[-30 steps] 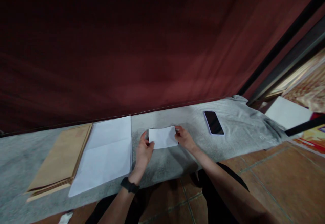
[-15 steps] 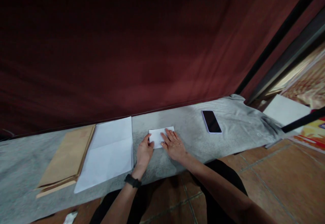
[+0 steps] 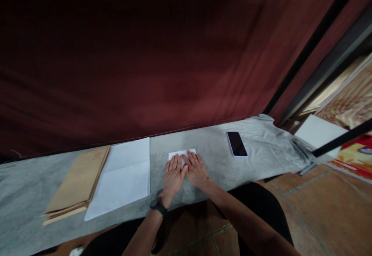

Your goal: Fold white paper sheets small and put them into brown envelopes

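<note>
A small folded white paper [image 3: 182, 152] lies on the grey cloth, mostly covered by both hands. My left hand [image 3: 174, 174] rests flat on its left part, fingers stretched out, a dark watch on the wrist. On its right part lies my right hand [image 3: 196, 170], fingers spread and pointing away from me. The two hands almost meet at the middle of the paper. To the left is a stack of larger white sheets [image 3: 123, 174], and beside it sits a pile of brown envelopes [image 3: 77, 180].
A phone [image 3: 237, 144] with a pale purple edge lies right of the hands on the grey cloth [image 3: 212, 136]. A dark red curtain [image 3: 162, 74] hangs behind. Black poles, a white box [image 3: 319, 132] and a tiled floor show at the right.
My left hand has gone from holding the small paper's left edge to lying flat on top of it. The view has shifted slightly, and my right hand still presses on the paper.
</note>
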Demonstrator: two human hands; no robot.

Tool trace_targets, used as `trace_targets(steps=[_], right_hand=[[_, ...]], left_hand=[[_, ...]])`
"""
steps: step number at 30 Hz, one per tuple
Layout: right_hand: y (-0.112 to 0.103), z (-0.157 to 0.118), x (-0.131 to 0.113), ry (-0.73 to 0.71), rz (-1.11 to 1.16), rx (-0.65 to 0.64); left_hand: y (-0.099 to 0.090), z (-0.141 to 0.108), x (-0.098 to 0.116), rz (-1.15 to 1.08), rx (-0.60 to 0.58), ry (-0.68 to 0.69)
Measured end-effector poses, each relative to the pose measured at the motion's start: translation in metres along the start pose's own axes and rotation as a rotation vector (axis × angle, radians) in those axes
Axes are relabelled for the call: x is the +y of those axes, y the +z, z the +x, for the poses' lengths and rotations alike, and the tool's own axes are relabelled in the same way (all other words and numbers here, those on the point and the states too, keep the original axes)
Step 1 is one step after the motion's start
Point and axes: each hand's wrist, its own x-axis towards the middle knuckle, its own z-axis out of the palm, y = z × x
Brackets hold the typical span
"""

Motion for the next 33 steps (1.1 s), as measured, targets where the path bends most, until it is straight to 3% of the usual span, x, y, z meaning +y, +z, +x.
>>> trace_targets(steps=[5,9,17,33], right_hand=[[-0.009,-0.002,0.024,0.118,-0.011,-0.001],[-0.015,-0.005,0.035,0.119,-0.008,-0.029],[-0.019,-0.005,0.029,0.164,0.009,-0.046],[-0.019,-0.007,0.03,0.154,-0.068,-0.048]], left_hand=[[-0.002,-0.008,-0.009,0.068,0.021,-0.098],[-0.005,-0.009,-0.009,0.092,0.025,-0.115],[-0.008,-0.009,-0.009,0.109,-0.001,-0.097],[-0.007,-0.012,-0.007,0.046,0.066,-0.108]])
